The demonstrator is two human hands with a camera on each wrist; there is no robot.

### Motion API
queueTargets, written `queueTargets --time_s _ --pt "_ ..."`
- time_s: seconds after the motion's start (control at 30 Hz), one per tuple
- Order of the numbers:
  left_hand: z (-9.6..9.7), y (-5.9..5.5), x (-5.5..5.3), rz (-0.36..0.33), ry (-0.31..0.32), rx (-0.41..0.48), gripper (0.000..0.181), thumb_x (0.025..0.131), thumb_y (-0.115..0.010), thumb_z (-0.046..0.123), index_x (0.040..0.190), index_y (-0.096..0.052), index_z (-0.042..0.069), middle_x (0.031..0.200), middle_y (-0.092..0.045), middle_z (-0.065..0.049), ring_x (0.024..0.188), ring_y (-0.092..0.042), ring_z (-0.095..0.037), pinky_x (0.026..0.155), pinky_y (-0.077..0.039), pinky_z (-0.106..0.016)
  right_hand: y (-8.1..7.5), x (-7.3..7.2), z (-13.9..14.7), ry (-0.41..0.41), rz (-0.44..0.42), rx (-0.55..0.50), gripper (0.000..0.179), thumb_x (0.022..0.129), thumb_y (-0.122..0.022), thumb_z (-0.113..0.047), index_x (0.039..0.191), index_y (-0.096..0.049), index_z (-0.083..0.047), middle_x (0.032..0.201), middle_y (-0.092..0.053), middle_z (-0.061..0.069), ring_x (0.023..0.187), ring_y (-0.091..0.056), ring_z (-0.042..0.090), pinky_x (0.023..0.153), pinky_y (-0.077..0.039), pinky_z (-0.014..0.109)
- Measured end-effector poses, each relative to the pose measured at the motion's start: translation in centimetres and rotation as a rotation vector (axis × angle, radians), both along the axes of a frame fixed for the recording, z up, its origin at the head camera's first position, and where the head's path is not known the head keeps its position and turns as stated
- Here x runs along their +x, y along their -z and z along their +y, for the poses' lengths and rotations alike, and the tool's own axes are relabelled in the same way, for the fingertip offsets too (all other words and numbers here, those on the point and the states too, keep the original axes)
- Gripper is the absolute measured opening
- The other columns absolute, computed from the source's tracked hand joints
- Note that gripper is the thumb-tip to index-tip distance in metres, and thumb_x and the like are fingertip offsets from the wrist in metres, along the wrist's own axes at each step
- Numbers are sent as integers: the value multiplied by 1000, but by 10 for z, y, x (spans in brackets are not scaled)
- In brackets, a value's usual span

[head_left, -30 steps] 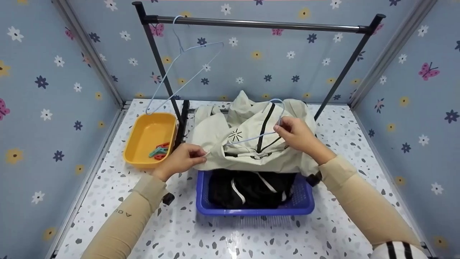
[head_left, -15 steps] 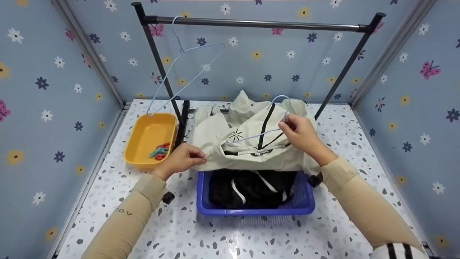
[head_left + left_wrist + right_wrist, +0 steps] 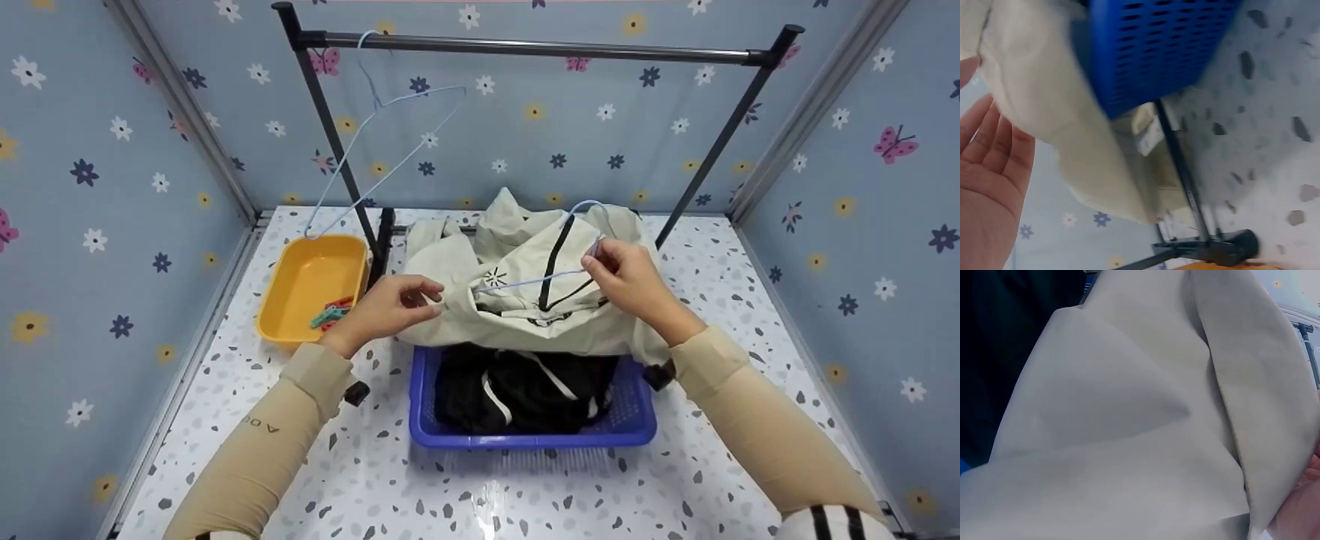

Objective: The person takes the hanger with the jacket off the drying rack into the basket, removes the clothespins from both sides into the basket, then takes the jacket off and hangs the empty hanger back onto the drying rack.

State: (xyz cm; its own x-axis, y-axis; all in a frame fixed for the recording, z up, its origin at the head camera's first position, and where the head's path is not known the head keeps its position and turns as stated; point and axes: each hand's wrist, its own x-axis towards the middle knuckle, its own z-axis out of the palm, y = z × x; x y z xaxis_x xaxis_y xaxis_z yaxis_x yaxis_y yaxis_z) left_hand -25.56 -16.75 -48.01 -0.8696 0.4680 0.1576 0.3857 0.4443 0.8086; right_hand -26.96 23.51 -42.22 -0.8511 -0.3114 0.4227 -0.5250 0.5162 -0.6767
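A cream jacket (image 3: pixel 442 262) with black trim and a dark burst-shaped mark lies bunched across the back of the blue basket (image 3: pixel 532 441). My right hand (image 3: pixel 634 281) pinches a light blue wire hanger (image 3: pixel 529 283) near its neck. The hook curves up above that hand, while the hanger's left end goes into the jacket's opening. Beside the jacket's left edge is my left hand (image 3: pixel 386 307), thumb and fingers apart and holding nothing. In the left wrist view its fingers (image 3: pixel 999 140) lie close to the cream cloth. Cloth fills most of the right wrist view.
Another blue hanger (image 3: pixel 405 161) hangs at the left end of the black rack's rail (image 3: pixel 525 49). A yellow tub (image 3: pixel 281 300) with several red and green clothespins (image 3: pixel 330 313) stands at left. Black clothing (image 3: pixel 525 390) with white stripes fills the basket. Patterned walls enclose three sides.
My left hand has let go of the jacket's edge and moved slightly up, its fingers parting. The right hand has shifted a little right with the hanger, then stayed nearly still.
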Motion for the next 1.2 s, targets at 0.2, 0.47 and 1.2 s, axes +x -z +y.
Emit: queueTargets --time_s 0.2,0.47,1.2 --pt "7 -9 -5 32 34 -52 17 98 -80 10 112 -83 2 104 -83 -14 91 -71 -15 85 -57 -25 0 1 -2 -15 -13 -7 16 100 -70 1 84 -69 3 69 -56 0 62 -46 5 59 -37 18" --pt "6 -4 -7 48 48 -94 10 97 -78 5 104 -84 1 98 -83 -13 88 -68 -11 85 -56 -27 -2 -1 1 -11 -8 12 17 100 -72 0 84 -68 3 69 -56 0 62 -46 5 59 -38 19" --pt "5 13 -5 4 -28 -72 6 91 -80 6 89 -84 3 84 -81 -7 75 -60 -9 70 -49 -21 4 2 3 41 -3 -46 12 102 -65 1 90 -65 5 73 -52 -3 67 -46 7 63 -37 21"
